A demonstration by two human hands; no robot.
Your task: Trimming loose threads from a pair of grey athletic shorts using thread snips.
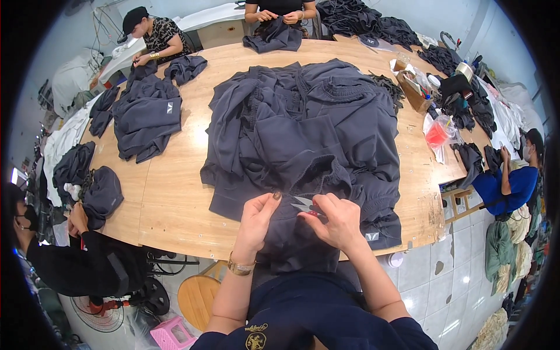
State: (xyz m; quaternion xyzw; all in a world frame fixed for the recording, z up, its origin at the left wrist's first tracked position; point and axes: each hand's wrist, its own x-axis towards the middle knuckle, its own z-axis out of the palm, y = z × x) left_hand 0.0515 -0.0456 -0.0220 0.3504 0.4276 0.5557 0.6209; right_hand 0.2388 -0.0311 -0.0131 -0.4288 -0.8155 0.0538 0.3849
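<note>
My left hand (pixel 256 219) is closed in a pinch over a dark grey garment; what it pinches, if anything, is too fine to make out. Close on its right, my right hand (pixel 338 224) grips small thread snips (pixel 301 204), their blades apart and pointing toward the left fingertips. Just beyond the blades lies a gathered elastic opening (pixel 315 175) of the garment. A broad heap of similar dark grey garments (pixel 361 125) spreads under and beyond both hands, and some cloth hangs over the near table edge.
Around the wooden table (pixel 175 192) several people handle dark garments. More dark garments (pixel 149 114) lie at the left. To the right stand a cardboard box (pixel 411 87) of small items and a bagged red drink (pixel 437 134). Below are a round wooden stool (pixel 198 300) and a pink plastic stool (pixel 172 333).
</note>
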